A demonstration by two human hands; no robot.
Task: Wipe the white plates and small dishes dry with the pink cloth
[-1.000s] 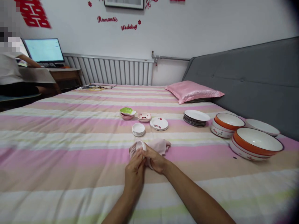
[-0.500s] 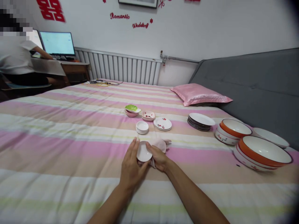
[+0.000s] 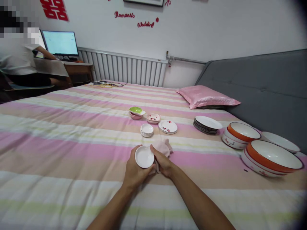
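- A wide bed [image 3: 72,150] fills most of the view. Its sheet is striped in pink, cream, pale green and beige.
- The left hand [image 3: 135,171] holds a small round white ceramic dish [image 3: 144,157] just above the sheet near the middle of the bed. The dish is tilted so its hollow faces the camera, and the fingers [image 3: 133,154] are cupped around its rim and underside.
- The right hand [image 3: 165,164] is just beside it. Its fingers [image 3: 154,151] are pinched on a crumpled pale pink cloth [image 3: 163,147], with the thumb against the dish's right edge.
- Beyond the hands stands a short stack of small white dishes [image 3: 146,130].
- Farther back are a green leaf-shaped dish [image 3: 136,110] on a pink one, a small pink square dish [image 3: 153,118] and a stack of flowered white plates [image 3: 168,126].
- To the right are a stack of white plates with dark edges [image 3: 207,124], two orange-banded white bowls [image 3: 241,131] [image 3: 274,155] nested on others, and a shallow white plate [image 3: 280,141].
- A glossy pink pillow [image 3: 207,96] lies against the grey padded headboard [image 3: 259,83].
- A white ribbed radiator [image 3: 124,70] runs along the white wall, which carries red lettering [image 3: 124,14]. Loose cables [image 3: 107,84] lie at the bed's far edge.
- At far left another person [image 3: 16,57] sits at a wooden counter [image 3: 78,68] with a lit monitor [image 3: 60,43].
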